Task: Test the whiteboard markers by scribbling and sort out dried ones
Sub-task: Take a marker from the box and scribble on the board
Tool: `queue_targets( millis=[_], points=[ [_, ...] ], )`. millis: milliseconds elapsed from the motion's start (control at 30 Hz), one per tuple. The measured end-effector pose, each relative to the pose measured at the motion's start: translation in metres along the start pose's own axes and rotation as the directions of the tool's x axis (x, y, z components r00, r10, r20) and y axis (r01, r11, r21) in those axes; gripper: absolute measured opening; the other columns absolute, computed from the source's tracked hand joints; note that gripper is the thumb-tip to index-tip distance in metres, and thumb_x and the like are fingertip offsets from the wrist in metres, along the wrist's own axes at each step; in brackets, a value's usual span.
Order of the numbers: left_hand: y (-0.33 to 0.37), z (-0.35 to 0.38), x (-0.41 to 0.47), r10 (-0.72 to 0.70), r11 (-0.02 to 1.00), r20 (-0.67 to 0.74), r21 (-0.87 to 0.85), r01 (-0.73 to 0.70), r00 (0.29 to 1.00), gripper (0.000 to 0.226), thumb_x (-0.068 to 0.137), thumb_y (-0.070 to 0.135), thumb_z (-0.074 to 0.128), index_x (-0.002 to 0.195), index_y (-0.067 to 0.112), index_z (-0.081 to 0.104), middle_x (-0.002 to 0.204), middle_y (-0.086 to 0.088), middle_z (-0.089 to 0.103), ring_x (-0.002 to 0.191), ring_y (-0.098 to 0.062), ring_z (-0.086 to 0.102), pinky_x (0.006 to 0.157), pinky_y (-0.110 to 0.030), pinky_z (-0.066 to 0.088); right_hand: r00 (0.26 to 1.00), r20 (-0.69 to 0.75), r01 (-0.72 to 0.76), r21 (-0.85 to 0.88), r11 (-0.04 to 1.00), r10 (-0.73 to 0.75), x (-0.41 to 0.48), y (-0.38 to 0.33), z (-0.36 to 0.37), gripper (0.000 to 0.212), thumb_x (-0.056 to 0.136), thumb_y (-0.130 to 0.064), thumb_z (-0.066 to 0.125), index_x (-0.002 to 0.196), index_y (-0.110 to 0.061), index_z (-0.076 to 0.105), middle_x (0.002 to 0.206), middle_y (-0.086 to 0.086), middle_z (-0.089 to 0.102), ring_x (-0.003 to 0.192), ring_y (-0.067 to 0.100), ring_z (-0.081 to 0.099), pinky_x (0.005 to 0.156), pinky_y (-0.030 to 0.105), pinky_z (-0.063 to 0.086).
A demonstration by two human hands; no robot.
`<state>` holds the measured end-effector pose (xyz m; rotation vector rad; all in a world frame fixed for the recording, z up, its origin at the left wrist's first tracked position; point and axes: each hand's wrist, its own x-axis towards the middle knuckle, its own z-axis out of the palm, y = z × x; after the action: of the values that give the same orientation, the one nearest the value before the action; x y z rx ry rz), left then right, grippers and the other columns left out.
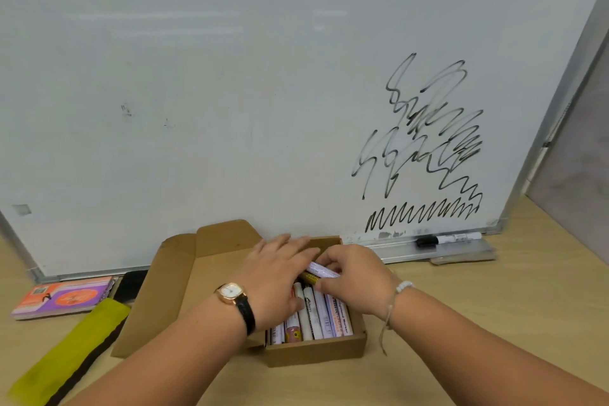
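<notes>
Right hand point(357, 277) fingers point(329, 286) seemingly pinch lavender marker point(319, 270).

Your left hand point(280, 277) lay over the far ends of the markers point(316, 318) in the box point(316, 354). The fingers point(333, 262) of your right hand point(356, 278) hid most of the pale marker point(319, 269) they pinched. Print on the barrels nearer you than the fingers was too small to read. Far left of the fingers, the yellow eraser point(66, 351) ran off the frame, and the whiteboard point(197, 109) was cut off above.
</notes>
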<state>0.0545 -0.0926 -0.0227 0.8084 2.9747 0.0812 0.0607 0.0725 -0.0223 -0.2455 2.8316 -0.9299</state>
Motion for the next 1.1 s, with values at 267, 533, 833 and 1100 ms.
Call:
queue_targets(
  millis=[267, 533, 833, 1100],
  points=[
    [0.004, -0.008, 0.017, 0.002, 1.0, 0.039, 0.001, -0.002, 0.999, 0.035, 0.093, 0.047, 0.05, 0.115, 0.021, 0.045, 0.116, 0.002, 0.051, 0.104, -0.017, 0.05, 0.078, -0.027, 0.036, 0.997, -0.044, 0.069, -0.031, 0.997, -0.07, 0.003, 0.011, -0.034, 0.022, 0.082, -0.036, 0.07, 0.101, -0.028, 0.073, 0.083, -0.013, 0.063, 0.077, 0.002, 0.055, 0.066, 0.015, 0.04],
    [-0.003, -0.018, 0.023, -0.021, 0.992, -0.01, -0.123, 0.02, 1.0, 0.024, 0.102, 0.035, 0.031, 0.098, 0.02, 0.049, 0.089, 0.006, 0.047, 0.076, -0.013, 0.046, 0.066, -0.029, 0.037, 0.98, -0.18, 0.023, 0.508, 0.861, 0.08, 0.01, 0.014, -0.039, 0.015, 0.071, -0.015, 0.081, 0.08, -0.016, 0.068, 0.072, -0.001, 0.06, 0.061, 0.008, 0.051, 0.054, 0.02, 0.044],
    [-0.004, -0.04, 0.02, 0.125, 0.95, -0.128, -0.271, -0.156, 0.984, 0.017, 0.102, 0.034, 0.033, 0.088, 0.026, 0.039, 0.072, 0.012, 0.045, 0.06, -0.005, 0.041, 0.056, -0.023, 0.034, 0.994, 0.019, -0.06, 0.914, 0.401, 0.104, 0.008, -0.014, -0.04, 0.033, 0.093, -0.037, 0.053, 0.077, -0.009, 0.061, 0.05, 0.008, 0.047, 0.04, 0.014, 0.038, 0.038, 0.021, 0.03],
    [-0.032, -0.077, 0.022, 0.088, 0.918, -0.264, -0.353, -0.181, 0.961, 0.021, 0.098, 0.04, 0.04, 0.078, 0.034, 0.04, 0.066, 0.009, 0.047, 0.058, -0.006, 0.042, 0.057, -0.026, 0.035, 0.988, -0.138, 0.153, 0.863, 0.482, -0.066, 0.023, -0.056, -0.073, 0.025, 0.093, -0.01, 0.045, 0.077, 0.0, 0.061, 0.051, 0.016, 0.054, 0.038, 0.019, 0.042, 0.037, 0.022, 0.035]
  ],
)
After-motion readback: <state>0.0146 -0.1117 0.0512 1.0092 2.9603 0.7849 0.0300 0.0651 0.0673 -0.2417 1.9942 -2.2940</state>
